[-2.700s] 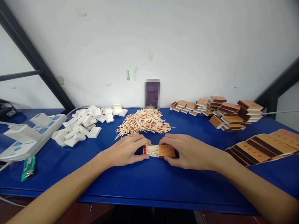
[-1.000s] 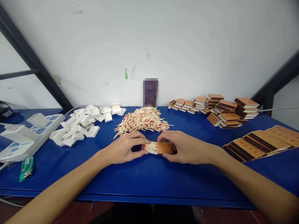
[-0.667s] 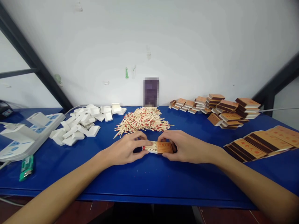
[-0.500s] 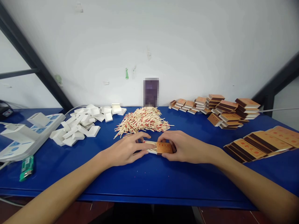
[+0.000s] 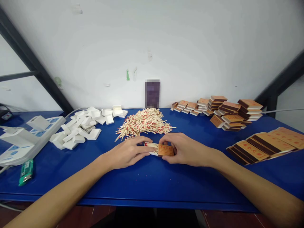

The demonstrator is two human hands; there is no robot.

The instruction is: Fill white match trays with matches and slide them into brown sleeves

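Note:
Between my hands, just above or on the blue table, is a half-open matchbox. My right hand (image 5: 185,149) curls around its orange-brown sleeve (image 5: 165,150), thumb at the near side and fingers at the far side. Out of the sleeve's left end sticks the white inner tray (image 5: 154,154), holding red-tipped matches (image 5: 151,145). My left hand (image 5: 128,152) closes on the tray from the left, with a finger over the matches and the thumb at the near edge. Right behind the hands lies a big heap of loose matches (image 5: 144,123).
White empty trays (image 5: 80,126) are piled at the left, beside a power strip (image 5: 45,133) and a green lighter (image 5: 26,172). Matchboxes (image 5: 229,117) stand stacked at the back right. Flattened-looking sleeves (image 5: 258,148) overlap on the right. A pixelated dark panel (image 5: 152,94) is at the wall.
My left finger has drawn back slightly over the matches, leaving more of them showing. Both hands keep hold of the matchbox. The whole view has shifted a little.

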